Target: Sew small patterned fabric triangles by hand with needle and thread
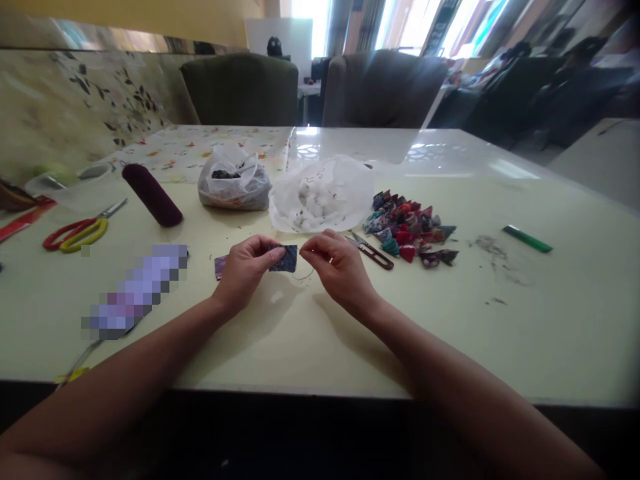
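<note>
My left hand [250, 263] is closed, pinching a small dark blue patterned fabric piece [284, 259] between thumb and fingers. A purple fabric piece [221, 267] shows at the outer side of that hand, lying partly behind it. Just right of the blue fabric, my right hand [335, 263] has thumb and fingertips pressed together; whatever is in the pinch is too small to make out. A thin dark thread [303, 275] curves below, between the two hands. Brown thread snips [374, 253] lie beside my right hand, next to a pile of stuffed fabric pieces [407, 223].
Behind my hands stand a bag of white stuffing [320, 200] and a bag with dark contents [234, 183]. To the left lie red-and-yellow scissors [83, 233], a maroon cylinder [153, 195] and a blurred-out object [140, 290]. A green object [527, 239] and thread scraps [493, 250] lie right.
</note>
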A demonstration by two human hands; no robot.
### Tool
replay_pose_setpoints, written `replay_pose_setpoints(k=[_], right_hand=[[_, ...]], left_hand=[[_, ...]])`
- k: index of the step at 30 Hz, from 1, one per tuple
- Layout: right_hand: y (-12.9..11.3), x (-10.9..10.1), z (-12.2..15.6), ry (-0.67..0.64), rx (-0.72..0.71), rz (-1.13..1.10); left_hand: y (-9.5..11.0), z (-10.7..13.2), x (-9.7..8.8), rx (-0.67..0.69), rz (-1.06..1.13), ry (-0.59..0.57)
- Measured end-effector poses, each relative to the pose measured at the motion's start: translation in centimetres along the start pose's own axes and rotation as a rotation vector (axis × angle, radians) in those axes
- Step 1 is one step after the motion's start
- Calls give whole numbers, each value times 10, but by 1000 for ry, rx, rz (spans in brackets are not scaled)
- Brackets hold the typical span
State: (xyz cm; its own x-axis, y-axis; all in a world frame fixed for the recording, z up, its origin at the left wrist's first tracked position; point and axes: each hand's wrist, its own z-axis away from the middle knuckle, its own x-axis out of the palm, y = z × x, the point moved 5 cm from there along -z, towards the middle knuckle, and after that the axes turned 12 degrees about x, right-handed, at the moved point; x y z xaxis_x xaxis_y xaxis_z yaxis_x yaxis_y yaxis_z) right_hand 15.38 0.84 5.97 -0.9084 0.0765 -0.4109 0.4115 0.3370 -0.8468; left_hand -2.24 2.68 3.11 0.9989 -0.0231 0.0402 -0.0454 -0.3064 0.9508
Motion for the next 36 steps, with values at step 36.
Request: replay_pose_setpoints(k=[36], right_hand=[[9, 8, -3, -161, 176, -21]], left_hand=[[10, 3, 7, 82, -146, -153]])
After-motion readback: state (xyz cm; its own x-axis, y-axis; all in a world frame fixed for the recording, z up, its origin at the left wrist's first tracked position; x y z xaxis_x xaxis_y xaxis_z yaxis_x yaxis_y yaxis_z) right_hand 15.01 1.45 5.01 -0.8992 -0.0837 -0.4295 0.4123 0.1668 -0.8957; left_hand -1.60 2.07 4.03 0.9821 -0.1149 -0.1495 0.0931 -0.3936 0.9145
